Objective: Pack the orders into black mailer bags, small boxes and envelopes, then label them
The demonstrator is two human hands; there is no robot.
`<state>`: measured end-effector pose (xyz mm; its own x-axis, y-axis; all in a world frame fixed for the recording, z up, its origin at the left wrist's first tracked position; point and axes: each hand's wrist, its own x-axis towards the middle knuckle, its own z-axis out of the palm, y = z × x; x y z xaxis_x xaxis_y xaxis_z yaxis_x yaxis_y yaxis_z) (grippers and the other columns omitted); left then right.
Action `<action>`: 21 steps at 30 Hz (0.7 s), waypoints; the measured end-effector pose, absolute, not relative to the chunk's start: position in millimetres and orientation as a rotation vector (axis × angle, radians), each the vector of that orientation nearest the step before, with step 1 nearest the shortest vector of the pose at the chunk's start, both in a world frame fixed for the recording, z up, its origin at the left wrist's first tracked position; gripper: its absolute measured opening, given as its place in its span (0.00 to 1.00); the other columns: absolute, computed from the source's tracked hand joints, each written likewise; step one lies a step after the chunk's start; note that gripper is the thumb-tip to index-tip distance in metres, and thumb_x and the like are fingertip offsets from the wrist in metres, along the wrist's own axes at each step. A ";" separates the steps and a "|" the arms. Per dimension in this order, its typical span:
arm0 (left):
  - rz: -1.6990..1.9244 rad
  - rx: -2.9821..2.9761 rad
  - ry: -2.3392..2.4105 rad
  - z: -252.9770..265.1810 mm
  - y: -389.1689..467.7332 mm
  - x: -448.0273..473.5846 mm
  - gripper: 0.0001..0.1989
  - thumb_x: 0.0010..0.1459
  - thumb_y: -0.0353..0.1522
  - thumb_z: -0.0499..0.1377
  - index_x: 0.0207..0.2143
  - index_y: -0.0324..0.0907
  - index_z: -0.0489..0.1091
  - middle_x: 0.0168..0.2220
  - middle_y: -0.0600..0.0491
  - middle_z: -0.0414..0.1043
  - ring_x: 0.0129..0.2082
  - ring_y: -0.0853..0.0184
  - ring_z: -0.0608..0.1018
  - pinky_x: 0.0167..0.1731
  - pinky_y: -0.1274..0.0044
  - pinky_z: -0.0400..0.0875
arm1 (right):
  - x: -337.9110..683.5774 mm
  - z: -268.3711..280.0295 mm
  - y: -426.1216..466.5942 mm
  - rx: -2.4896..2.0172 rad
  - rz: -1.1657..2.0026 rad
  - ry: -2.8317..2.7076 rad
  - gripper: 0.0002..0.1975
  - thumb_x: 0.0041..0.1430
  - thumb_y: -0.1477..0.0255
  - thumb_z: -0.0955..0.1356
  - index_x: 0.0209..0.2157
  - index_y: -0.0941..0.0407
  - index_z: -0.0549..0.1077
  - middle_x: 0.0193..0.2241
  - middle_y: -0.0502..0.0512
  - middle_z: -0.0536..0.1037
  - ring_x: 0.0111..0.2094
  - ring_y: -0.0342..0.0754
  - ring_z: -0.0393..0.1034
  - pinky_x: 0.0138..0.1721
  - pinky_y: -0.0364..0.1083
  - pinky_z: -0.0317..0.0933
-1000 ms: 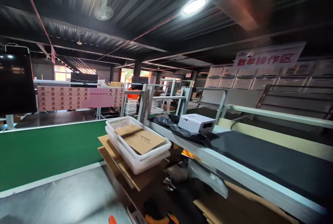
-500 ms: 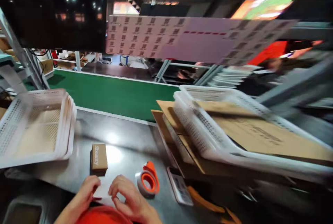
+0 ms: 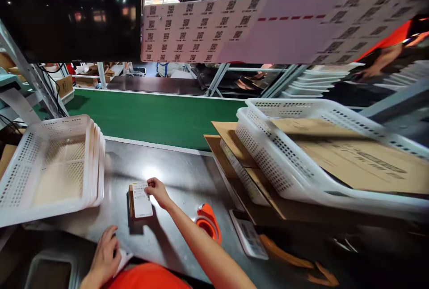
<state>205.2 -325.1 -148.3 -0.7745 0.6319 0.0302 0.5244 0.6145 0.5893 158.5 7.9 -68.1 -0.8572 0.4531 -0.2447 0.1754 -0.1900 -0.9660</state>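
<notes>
A white printed label (image 3: 142,204) lies over the top of a small brown cardboard box (image 3: 131,203), covering most of it. My right hand (image 3: 158,191) pinches the label's upper right edge between thumb and fingers. At the near edge of the metal table, my left hand (image 3: 106,253) is curled around a piece of white paper (image 3: 123,260), which sticks out beside the palm. To the right of my right forearm, an orange tape dispenser (image 3: 208,222) lies on the table, partly hidden by the arm.
Stacked white baskets (image 3: 95,163) stand at the left. White baskets (image 3: 284,181) with cardboard sheets (image 3: 348,155) are at the right. A flat phone-like device (image 3: 248,235) lies near them. Behind the metal table (image 3: 174,168) runs a green conveyor belt (image 3: 161,116). A dark monitor (image 3: 70,16) hangs above.
My right hand has moved forward to the box with the label, which now covers its top. My left hand has stayed low by the table edge, with white paper. The view has turned slightly.
</notes>
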 end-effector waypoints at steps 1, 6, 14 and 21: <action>0.905 1.045 2.663 -141.2 -312.9 203.1 0.09 0.59 0.27 0.56 0.33 0.44 0.76 0.64 0.41 0.76 0.67 0.49 0.75 0.66 0.55 0.73 | 154.5 -74.6 7.2 -0.747 2.162 -1.885 0.17 0.34 0.69 0.72 0.31 0.52 0.68 0.22 0.41 0.69 0.25 0.44 0.65 0.27 0.45 0.61; 0.958 1.338 2.652 -115.8 -259.7 197.0 0.10 0.59 0.25 0.56 0.35 0.42 0.77 0.69 0.40 0.71 0.71 0.46 0.71 0.66 0.54 0.74 | 147.3 -100.2 2.1 -0.767 2.055 -2.032 0.16 0.35 0.70 0.69 0.31 0.51 0.66 0.22 0.42 0.69 0.25 0.45 0.66 0.27 0.44 0.61; 0.737 1.470 2.480 -147.2 -227.4 199.9 0.12 0.55 0.25 0.61 0.40 0.42 0.81 0.74 0.43 0.63 0.75 0.45 0.64 0.72 0.46 0.60 | 159.4 -117.6 3.9 -0.596 1.648 -2.366 0.13 0.45 0.73 0.66 0.37 0.51 0.71 0.30 0.50 0.77 0.34 0.53 0.74 0.41 0.54 0.72; 0.683 1.515 2.556 -184.8 -235.7 202.5 0.12 0.60 0.30 0.63 0.44 0.48 0.85 0.71 0.46 0.69 0.71 0.48 0.70 0.70 0.51 0.66 | 185.5 -128.0 -25.3 0.011 1.223 -2.765 0.28 0.59 0.75 0.68 0.61 0.52 0.76 0.72 0.66 0.67 0.74 0.65 0.57 0.74 0.69 0.48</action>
